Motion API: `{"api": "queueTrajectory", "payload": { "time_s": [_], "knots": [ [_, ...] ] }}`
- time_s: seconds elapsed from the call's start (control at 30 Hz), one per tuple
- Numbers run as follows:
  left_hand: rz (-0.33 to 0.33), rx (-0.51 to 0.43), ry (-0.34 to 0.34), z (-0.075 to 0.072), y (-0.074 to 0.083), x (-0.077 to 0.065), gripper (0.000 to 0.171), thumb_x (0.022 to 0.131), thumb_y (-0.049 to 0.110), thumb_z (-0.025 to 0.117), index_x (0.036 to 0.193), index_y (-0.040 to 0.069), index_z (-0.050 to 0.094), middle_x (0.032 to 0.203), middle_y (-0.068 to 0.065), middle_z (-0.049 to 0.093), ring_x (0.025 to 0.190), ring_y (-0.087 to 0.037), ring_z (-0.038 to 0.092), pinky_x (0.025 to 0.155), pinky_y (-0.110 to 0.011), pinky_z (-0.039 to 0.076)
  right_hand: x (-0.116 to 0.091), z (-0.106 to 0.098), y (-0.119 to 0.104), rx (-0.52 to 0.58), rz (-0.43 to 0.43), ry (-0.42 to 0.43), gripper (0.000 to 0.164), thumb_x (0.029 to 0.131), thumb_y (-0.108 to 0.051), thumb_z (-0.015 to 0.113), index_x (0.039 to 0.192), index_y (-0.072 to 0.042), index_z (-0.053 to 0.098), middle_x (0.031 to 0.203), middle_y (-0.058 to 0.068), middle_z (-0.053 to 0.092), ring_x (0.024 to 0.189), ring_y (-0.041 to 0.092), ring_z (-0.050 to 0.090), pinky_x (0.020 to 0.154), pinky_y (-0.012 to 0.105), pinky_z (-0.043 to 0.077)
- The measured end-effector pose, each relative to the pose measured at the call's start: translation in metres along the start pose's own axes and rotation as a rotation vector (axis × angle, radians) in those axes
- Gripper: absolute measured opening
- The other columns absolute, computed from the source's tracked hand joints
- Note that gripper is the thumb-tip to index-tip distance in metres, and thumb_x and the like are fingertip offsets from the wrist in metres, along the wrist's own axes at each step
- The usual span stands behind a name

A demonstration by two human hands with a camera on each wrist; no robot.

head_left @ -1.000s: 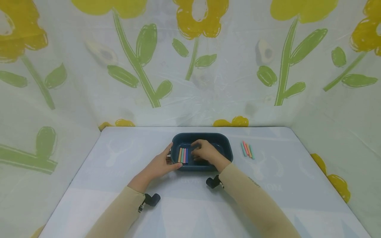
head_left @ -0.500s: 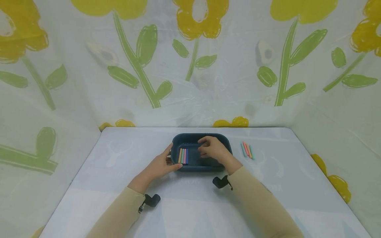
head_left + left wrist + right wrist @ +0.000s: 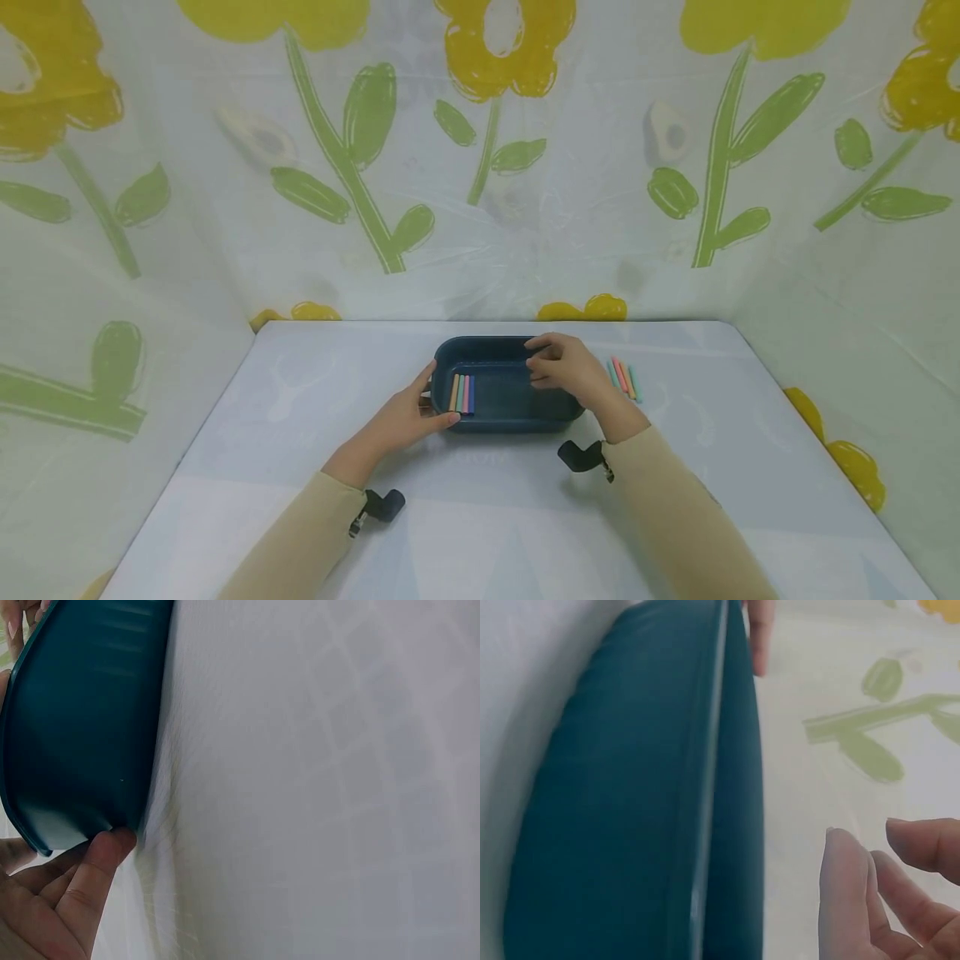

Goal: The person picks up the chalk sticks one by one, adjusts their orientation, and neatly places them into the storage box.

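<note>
A dark blue rectangular tray (image 3: 510, 427) lies on the table. Inside its left end, several coloured chalk sticks (image 3: 462, 395) sit side by side: orange, green, pink and blue. My left hand (image 3: 401, 418) holds the tray's left end, thumb at the near rim and fingers against the outer side. The left wrist view shows fingertips (image 3: 109, 847) at the tray's lower edge. My right hand (image 3: 573, 371) is above the tray's right end, with fingers bent loosely and nothing seen between them. In the right wrist view its thumb and fingers are apart.
To the right of the tray, several more chalk sticks (image 3: 625, 377), green, pink and orange, lie on the pale table (image 3: 480, 517), partly behind my right hand. A flower-printed sheet (image 3: 585, 167) stands behind the table and along its sides.
My right hand has moved right, from the middle of the tray to above its right end. The left hand, the tray and the chalk sticks have stayed in place.
</note>
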State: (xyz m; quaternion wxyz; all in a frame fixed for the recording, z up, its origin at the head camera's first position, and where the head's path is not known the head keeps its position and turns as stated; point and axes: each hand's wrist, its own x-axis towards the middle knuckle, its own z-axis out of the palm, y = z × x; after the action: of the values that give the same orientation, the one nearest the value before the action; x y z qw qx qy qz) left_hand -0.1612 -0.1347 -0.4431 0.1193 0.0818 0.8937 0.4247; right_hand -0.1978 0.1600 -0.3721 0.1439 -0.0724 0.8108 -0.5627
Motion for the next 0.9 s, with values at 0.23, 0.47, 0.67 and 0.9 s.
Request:
{"api": "queueTrajectory", "payload": {
  "time_s": [0.23, 0.47, 0.67, 0.9],
  "knots": [
    [0.001, 0.0, -0.002, -0.001, 0.001, -0.001, 0.112, 0.08, 0.062, 0.076, 0.163, 0.022, 0.011, 0.148, -0.019, 0.049, 0.126, -0.03, 0.058, 0.106, -0.051, 0.043, -0.013, -0.016, -0.002, -0.039, -0.04, 0.04, 0.04, 0.099, -0.008, 0.063, 0.137, 0.001, 0.054, 0.117, 0.025, 0.062, 0.102, 0.04, 0.066, 0.083, 0.037, 0.059],
    [0.008, -0.007, 0.0, 0.0, 0.001, -0.002, 0.112, 0.08, 0.062, 0.076, 0.163, 0.022, 0.011, 0.149, -0.018, 0.048, 0.126, -0.029, 0.059, 0.106, -0.051, 0.044, -0.025, -0.036, 0.0, -0.101, -0.029, 0.065, 0.043, 0.1, -0.012, 0.063, 0.139, -0.001, 0.052, 0.121, 0.023, 0.06, 0.105, 0.039, 0.066, 0.085, 0.034, 0.058],
    [0.011, -0.016, 0.005, 0.0, 0.001, -0.002, 0.11, 0.082, 0.057, 0.077, 0.163, 0.022, 0.011, 0.148, -0.019, 0.049, 0.125, -0.03, 0.059, 0.106, -0.05, 0.044, -0.033, -0.055, 0.006, -0.169, -0.032, 0.104, 0.044, 0.1, -0.014, 0.064, 0.14, -0.002, 0.051, 0.122, 0.023, 0.06, 0.102, 0.036, 0.068, 0.084, 0.038, 0.058],
    [0.02, -0.014, 0.007, 0.0, 0.001, -0.002, 0.11, 0.082, 0.057, 0.077, 0.163, 0.02, 0.011, 0.148, -0.019, 0.049, 0.125, -0.03, 0.059, 0.105, -0.05, 0.044, -0.041, -0.077, 0.02, -0.231, -0.04, 0.136, 0.046, 0.1, -0.02, 0.065, 0.14, -0.003, 0.051, 0.122, 0.022, 0.06, 0.098, 0.03, 0.07, 0.084, 0.037, 0.058]
  ]
}}
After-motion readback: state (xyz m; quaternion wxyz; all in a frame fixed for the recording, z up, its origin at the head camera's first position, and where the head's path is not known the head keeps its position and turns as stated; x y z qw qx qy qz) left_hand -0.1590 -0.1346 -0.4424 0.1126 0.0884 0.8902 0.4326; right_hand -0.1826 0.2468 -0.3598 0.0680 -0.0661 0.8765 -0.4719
